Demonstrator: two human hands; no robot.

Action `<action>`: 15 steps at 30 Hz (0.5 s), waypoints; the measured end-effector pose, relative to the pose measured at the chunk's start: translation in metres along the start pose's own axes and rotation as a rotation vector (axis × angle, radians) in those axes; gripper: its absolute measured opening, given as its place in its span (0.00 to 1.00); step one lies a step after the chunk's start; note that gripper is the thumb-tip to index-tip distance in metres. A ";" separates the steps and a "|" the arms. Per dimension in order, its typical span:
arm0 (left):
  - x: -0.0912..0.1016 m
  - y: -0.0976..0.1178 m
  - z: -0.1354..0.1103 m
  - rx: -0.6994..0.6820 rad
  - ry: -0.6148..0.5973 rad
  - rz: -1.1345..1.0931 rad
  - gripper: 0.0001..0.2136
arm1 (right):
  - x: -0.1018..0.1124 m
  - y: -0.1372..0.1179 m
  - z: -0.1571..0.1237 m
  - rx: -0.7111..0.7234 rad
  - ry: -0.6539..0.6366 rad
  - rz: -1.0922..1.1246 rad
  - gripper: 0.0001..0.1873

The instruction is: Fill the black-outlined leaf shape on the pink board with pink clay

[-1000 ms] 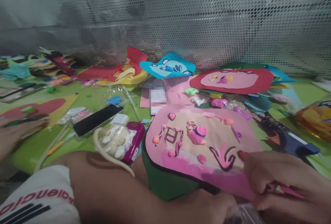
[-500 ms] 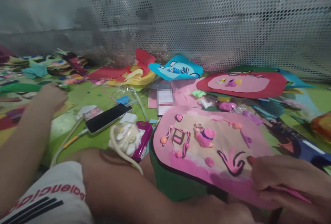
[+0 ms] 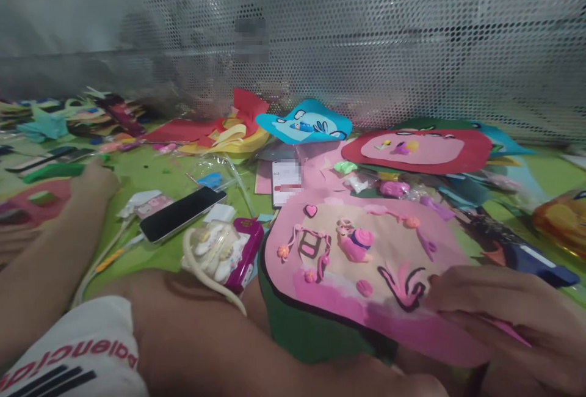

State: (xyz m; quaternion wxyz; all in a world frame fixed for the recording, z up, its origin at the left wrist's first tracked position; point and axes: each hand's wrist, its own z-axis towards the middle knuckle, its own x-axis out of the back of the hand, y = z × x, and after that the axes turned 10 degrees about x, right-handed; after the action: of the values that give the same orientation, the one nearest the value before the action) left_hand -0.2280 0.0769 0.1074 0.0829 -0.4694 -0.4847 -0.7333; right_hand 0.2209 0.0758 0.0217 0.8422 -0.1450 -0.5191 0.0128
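My right hand (image 3: 499, 317) is closed round a thin pink stick (image 3: 510, 330) and rests on the lower right corner of a pink craft board (image 3: 361, 299). The board carries pink clay shapes: a heart, a house, a snail and flowers. It lies tilted over my bent leg (image 3: 220, 336), which is in white shorts (image 3: 77, 354). My left arm stretches out to the left. My left hand (image 3: 94, 178) lies on the green mat next to a green strip (image 3: 52, 171) and a pink ring-shaped cutout (image 3: 36, 201). Its fingers are hidden.
A black phone (image 3: 180, 214), a magenta case with white clay pieces (image 3: 224, 250) and a cable lie left of the board. Behind are a red-and-pink board (image 3: 416, 149), a blue board (image 3: 304, 125), clay bags and paper scraps. A perforated metal wall (image 3: 366, 36) closes the back.
My left arm swung in from the left edge and reached out to the green strip. My right hand slid a little left along the board's lower corner, still holding the stick.
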 end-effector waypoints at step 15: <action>-0.226 0.104 0.058 0.048 -0.102 -0.041 0.12 | -0.003 0.005 0.000 -0.113 0.121 0.093 0.10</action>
State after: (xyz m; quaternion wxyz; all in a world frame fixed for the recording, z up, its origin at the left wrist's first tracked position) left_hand -0.0093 -0.0068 0.0043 0.0544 -0.4940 -0.5154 -0.6982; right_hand 0.2205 0.0796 0.0177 0.8610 -0.2169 -0.4598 0.0139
